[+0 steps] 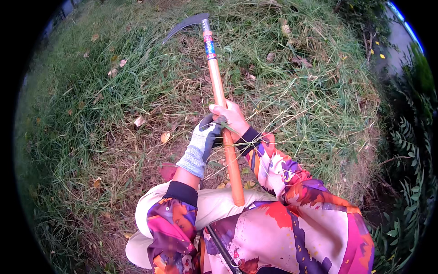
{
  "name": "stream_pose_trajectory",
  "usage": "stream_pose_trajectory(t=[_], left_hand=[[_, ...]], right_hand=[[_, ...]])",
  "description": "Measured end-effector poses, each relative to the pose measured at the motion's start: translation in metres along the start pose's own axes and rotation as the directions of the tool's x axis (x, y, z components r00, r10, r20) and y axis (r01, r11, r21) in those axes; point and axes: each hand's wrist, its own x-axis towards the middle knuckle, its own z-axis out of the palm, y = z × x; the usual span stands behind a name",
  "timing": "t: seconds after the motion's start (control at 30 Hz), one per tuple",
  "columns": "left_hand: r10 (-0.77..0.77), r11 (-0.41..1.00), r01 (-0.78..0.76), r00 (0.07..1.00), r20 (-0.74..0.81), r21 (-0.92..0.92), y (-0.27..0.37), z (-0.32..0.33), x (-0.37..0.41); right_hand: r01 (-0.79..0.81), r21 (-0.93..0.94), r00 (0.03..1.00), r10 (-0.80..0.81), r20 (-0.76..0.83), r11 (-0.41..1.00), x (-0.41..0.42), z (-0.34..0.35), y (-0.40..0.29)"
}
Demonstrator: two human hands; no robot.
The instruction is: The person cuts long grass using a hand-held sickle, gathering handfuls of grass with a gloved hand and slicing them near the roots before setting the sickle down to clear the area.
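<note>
A long-handled sickle [218,82] slants up and away from my lap. Its curved metal blade [186,23] points left at the far end, above the grass. My right hand [233,116], bare, grips the wooden handle about midway. Close against it, on the handle's left side, is my left hand [205,137] in a grey knit work glove with dark-coated fingers. Its fingers are curled around thin grass stalks [273,114], which cross the handle and spread to the right. The hidden fingertips leave it unclear how firmly they touch the handle. The handle's butt [238,201] rests near my thigh.
Matted green and dry grass [113,89] with scattered fallen leaves covers the ground. Leafy shrubs [407,171] and a dark drop-off border the right side. A pale grey surface [397,41] lies beyond at upper right. My light trousers [215,202] show below my hands.
</note>
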Motion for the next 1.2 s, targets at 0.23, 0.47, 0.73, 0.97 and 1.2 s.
stream_pose_trajectory(t=[0.23, 0.47, 0.73, 0.97, 1.2], left_hand=[[0.162, 0.974, -0.102, 0.939, 0.304, -0.203, 0.006, 0.012, -0.002], [0.183, 0.933, -0.157, 0.982, 0.050, -0.325, 0.007, -0.015, 0.010], [0.283, 0.848, -0.433, 0.857, -0.430, -0.306, 0.026, -0.045, 0.020], [0.361, 0.716, -0.628, 0.708, -0.607, -0.306, 0.051, -0.084, 0.003], [0.396, 0.615, -0.723, 0.629, -0.668, -0.316, 0.049, -0.081, -0.004]], right_hand=[[0.475, -0.717, 0.840, -0.504, 0.199, 0.510, -0.032, -0.011, -0.025], [0.665, -0.694, 0.732, -0.428, 0.530, 0.277, -0.073, -0.024, -0.013], [0.300, -0.403, 0.704, 0.085, 0.705, 0.865, -0.147, -0.061, -0.016], [-0.266, -0.610, 0.906, 0.410, 0.108, 0.747, -0.147, -0.257, -0.181], [0.262, -0.571, 0.453, -0.621, -0.640, 0.778, -0.213, -0.400, -0.276]])
